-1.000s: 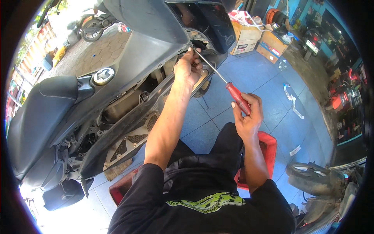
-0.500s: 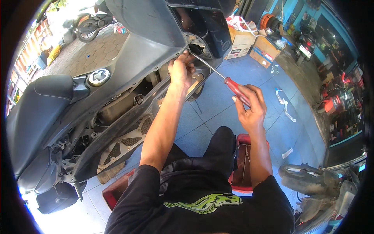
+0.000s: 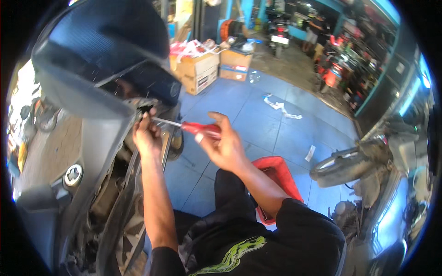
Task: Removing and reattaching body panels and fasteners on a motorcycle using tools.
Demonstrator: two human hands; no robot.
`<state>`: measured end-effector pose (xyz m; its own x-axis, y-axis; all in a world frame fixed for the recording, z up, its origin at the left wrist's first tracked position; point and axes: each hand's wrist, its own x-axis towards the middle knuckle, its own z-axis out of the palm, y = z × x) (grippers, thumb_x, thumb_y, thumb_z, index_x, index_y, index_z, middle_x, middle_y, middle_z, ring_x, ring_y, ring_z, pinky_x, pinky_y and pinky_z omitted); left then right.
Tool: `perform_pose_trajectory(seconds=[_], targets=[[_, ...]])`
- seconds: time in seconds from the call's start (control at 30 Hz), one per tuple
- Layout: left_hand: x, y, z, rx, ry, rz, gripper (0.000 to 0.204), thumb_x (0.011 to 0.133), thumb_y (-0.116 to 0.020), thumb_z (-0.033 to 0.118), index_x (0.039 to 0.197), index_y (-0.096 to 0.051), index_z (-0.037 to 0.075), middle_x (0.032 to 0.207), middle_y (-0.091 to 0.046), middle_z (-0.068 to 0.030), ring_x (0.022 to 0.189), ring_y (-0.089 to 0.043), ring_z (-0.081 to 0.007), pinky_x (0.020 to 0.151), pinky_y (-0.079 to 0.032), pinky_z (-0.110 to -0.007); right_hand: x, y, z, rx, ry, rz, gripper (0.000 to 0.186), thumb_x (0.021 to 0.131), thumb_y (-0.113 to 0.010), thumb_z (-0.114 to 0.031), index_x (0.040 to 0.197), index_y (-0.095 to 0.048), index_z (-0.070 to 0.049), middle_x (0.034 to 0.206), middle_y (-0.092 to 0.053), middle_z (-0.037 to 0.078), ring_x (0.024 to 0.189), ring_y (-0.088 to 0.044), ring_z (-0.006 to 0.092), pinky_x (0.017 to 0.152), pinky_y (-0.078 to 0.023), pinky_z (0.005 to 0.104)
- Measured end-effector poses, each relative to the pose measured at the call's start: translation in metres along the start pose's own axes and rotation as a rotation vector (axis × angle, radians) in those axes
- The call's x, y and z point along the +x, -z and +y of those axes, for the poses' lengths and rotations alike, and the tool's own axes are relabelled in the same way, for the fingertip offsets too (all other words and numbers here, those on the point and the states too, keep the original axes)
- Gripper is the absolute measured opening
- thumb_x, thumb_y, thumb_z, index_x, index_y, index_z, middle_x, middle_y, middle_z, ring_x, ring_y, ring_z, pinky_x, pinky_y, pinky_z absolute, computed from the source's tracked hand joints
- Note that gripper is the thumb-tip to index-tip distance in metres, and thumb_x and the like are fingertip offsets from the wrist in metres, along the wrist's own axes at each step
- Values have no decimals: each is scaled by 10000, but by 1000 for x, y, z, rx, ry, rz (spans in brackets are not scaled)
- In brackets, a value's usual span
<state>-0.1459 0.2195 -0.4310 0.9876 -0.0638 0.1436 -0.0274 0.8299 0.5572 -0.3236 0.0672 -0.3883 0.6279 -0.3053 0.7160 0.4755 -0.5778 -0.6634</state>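
screwdriver (image 3: 199, 129) clenched in right hand (image 3: 225, 146), left hand (image 3: 147, 136) pinching its tip, brown cartons (image 3: 198, 71) behind.

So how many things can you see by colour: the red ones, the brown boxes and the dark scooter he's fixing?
Red: 2, the screwdriver handle in the right hand and the red stool.
Brown: 2, the cardboard boxes.
Dark grey: 1, the scooter, touched by the left hand.
Total: 5

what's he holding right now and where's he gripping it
The right hand holds a screwdriver by its red handle. The left hand is at the shaft's tip against the scooter; whether its fingers pinch anything cannot be told.
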Motion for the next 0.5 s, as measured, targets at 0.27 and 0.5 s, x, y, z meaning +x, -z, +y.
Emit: perform_pose_trajectory(seconds=[0.27, 0.5], targets=[[8, 0, -10, -228, 8, -35, 120, 930, -587, 61, 848, -533, 130, 877, -700, -157, 473, -412, -80, 382, -305, -220, 4, 6, 7, 101, -190, -194, 605, 826, -746, -94, 1318, -407, -3, 1120, -555, 189, 806, -634, 211, 642, -526, 293], [8, -15, -11, -66, 39, 24, 176, 922, -602, 70, 1027, -461, 63, 795, -659, -104, 473, -399, -72, 390, -297, -238, 0, 15, 42, -343, 197, -259, 465, 826, -704, -35, 1252, -520, -10, 981, -564, 167, 837, -643, 262, 653, -546, 338]])
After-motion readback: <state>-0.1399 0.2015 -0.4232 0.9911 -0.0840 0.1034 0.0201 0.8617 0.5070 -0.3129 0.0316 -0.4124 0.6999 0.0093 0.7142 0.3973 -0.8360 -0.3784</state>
